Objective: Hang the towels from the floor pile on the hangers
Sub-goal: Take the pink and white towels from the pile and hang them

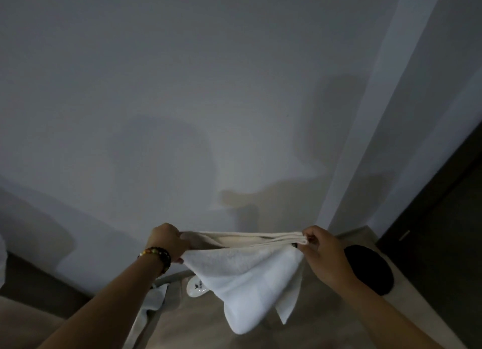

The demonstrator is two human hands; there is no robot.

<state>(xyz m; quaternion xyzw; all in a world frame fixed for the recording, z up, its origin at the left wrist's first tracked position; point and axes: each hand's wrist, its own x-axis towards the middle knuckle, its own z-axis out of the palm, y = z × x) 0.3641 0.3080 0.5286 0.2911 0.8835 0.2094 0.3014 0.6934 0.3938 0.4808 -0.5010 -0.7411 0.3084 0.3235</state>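
- A white towel [242, 275] hangs in the air in front of a pale grey wall [182, 100], low in the view and a little right of centre, stretched out between both hands.
- Its upper edge is pulled taut in several stacked folds; the rest droops below in two loose points.
- The left hand [167, 241] grips the towel's left end, fingers curled round the bunched cloth; a beaded bracelet [156, 257] of dark and amber beads sits on that wrist.
- The right hand [323, 254] pinches the right end of the folded edge between thumb and fingertips.
- Just behind the towel's lower left lies a white oval object [195, 287] with a small black arrow mark and tiny printed characters too small to read.
- More white cloth [156, 299] lies below the left forearm, on the beige floor [195, 327].
- A black rounded object [370, 267] sits beyond the right wrist.
- A dark door or panel [443, 231] stands at the right edge.
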